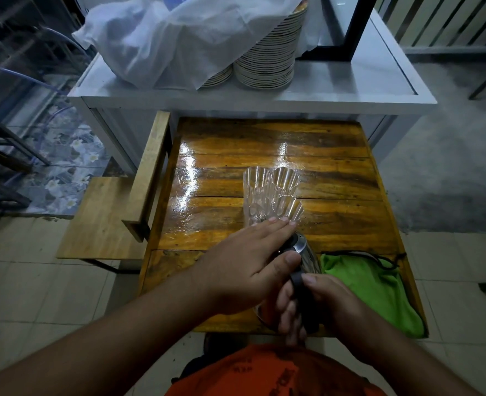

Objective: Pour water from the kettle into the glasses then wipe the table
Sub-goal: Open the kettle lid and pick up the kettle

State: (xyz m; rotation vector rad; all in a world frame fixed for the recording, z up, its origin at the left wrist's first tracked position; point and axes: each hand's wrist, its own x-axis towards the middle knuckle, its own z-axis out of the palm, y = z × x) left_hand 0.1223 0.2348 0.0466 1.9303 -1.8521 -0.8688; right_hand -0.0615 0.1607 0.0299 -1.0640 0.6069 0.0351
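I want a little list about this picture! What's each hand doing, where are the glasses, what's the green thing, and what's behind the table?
left hand: left hand rests flat on top of the kettle, fingers straight
right hand: right hand grips the kettle's dark handle
kettle: shiny metal, tipped toward the glasses
glasses: three clear glasses clustered mid-table, just beyond the kettle; water level cannot be told
green thing: green cloth on the wooden table, right of the kettle
behind: stacked plates and a white sheet on a white counter

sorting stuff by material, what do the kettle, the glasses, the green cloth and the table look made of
Kettle: shiny metal body, probably steel, with a dark handle, likely plastic.
Glasses: clear, ribbed; glass or plastic.
Green cloth: soft, matte fabric.
Table: glossy varnished wood planks, grain showing.
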